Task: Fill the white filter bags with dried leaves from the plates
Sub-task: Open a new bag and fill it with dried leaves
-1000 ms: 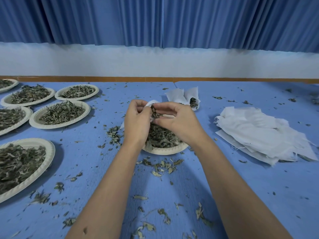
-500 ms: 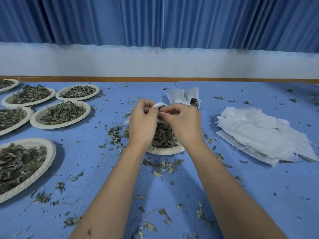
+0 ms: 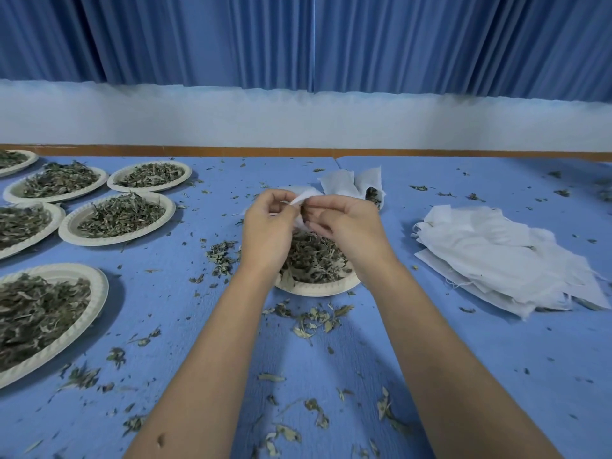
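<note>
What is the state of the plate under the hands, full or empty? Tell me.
Full: the plate holds a heap of dried leaves beneath the left hand and right hand, which pinch a filter bag.

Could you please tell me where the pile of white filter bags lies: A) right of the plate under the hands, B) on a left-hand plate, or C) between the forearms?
A: the pile of filter bags lies right of the central plate of dried leaves.

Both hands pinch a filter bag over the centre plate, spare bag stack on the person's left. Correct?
No. The head view shows the spare bag stack on the person's right, not left. The left hand and right hand do pinch a filter bag over the centre plate.
</note>
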A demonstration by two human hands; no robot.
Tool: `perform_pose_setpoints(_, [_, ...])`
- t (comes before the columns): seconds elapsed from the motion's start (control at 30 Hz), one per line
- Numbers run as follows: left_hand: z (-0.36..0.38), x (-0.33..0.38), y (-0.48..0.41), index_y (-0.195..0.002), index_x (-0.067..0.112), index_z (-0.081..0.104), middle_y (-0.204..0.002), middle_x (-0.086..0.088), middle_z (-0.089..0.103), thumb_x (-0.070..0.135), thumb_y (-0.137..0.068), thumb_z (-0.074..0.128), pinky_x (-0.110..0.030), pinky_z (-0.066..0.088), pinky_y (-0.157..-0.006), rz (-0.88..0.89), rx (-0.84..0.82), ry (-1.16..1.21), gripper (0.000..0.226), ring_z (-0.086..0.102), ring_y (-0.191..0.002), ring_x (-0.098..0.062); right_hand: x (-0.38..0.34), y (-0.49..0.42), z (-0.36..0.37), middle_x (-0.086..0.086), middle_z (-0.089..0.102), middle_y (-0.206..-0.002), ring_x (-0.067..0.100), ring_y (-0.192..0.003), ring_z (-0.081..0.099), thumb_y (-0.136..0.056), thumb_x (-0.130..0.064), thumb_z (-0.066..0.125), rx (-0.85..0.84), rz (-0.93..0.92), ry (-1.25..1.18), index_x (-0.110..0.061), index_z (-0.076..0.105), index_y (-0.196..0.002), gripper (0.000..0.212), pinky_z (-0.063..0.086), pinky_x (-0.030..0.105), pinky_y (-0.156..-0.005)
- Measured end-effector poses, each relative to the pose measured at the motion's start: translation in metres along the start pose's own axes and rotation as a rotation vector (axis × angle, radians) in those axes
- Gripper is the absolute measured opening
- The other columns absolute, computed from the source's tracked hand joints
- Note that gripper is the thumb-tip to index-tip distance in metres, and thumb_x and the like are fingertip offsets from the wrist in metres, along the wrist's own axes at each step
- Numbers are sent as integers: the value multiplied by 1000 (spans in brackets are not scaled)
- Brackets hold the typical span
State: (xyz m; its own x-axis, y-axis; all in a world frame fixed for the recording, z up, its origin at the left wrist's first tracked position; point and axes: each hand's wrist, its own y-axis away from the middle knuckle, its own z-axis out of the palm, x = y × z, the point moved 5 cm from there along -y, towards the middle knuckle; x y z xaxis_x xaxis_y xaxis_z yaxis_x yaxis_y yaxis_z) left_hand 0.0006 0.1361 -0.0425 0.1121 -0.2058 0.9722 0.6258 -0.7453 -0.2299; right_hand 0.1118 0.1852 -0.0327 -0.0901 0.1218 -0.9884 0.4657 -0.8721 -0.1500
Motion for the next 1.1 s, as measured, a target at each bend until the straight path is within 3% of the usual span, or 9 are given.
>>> perform_pose_setpoints(0.1, [-13, -7, -6, -82, 22, 57, -79, -1, 57, 7, -92, 55, -32, 54, -68, -45, 88, 68, 18, 62, -64, -11, 1, -1, -5, 3, 72, -81, 13, -78, 68, -83, -5, 64, 68, -6, 165, -17, 70, -79, 14, 55, 24, -76])
perform_pose_setpoints(0.2, [-20, -10, -9, -81, 23, 57, -79, 3, 56, 6, -92, 54, -16, 51, -52, -49, 145, 104, 21, 60, -56, 2, 1, 2, 0, -12, 65, -66, 0, -60, 58, -72, -24, 78, -101, -24, 473, -22, 70, -73, 9, 47, 17, -60])
perform_pose_setpoints(0.33, [-19, -11, -9, -80, 23, 57, -83, 2, 57, 4, -91, 54, -13, 49, -53, -41, 167, 120, 22, 62, -60, 4, 11, 9, 17, -12, 57, -82, 7, -88, 49, -57, -38, 86, -351, -82, 920, -22, 67, -83, 36, 44, 24, -75])
perform_pose_setpoints(0.5, [-20, -10, -8, -80, 20, 57, -94, -5, 59, 3, -91, 53, -23, 57, -62, -46, 180, 142, 20, 64, -76, -8, 13, 3, 11, -9, 54, -74, 12, -77, 51, -66, -25, 82, -227, -161, 852, -20, 67, -71, 17, 49, 36, -74])
perform_pose_setpoints(0.63, [-19, -9, -7, -80, 19, 57, -96, -6, 59, 3, -91, 53, -28, 58, -68, -52, 180, 146, 21, 64, -84, -15, 21, -1, 2, -14, 39, -77, 11, -84, 43, -70, -23, 80, -169, -160, 1016, -26, 62, -69, 18, 43, 30, -73])
perform_pose_setpoints(0.73, [-20, -7, -7, -80, 19, 57, -95, -8, 58, 2, -91, 53, -21, 57, -61, -36, 206, 174, 21, 64, -81, -13, 21, -3, 0, -10, 40, -90, 14, -98, 43, -69, -29, 80, -132, -137, 955, -27, 61, -84, 24, 44, 33, -82])
perform_pose_setpoints(0.83, [-23, -6, -8, -82, 18, 55, -102, -12, 57, 3, -93, 52, -20, 57, -63, -15, 254, 182, 19, 64, -86, -15, 19, -4, 1, 0, 38, -125, 20, -125, 28, -73, -44, 74, -146, -88, 974, -30, 52, -123, 56, 35, 35, -96])
perform_pose_setpoints(0.9, [-24, -4, -8, -82, 18, 55, -102, -11, 57, 3, -93, 51, -23, 58, -66, 1, 268, 190, 19, 64, -87, -17, 21, -2, 3, 3, 34, -140, 25, -133, 26, -75, -49, 70, -198, -42, 1052, -30, 42, -136, 69, 32, 38, -104])
perform_pose_setpoints(1.1, [-21, -5, -7, -81, 19, 55, -102, -10, 54, 3, -93, 51, -31, 58, -72, 0, 267, 209, 20, 63, -91, -22, 26, -1, 4, 3, 61, -126, 21, -117, 54, -81, -22, 71, -123, -86, 1173, -21, 60, -124, 45, 44, 31, -92])
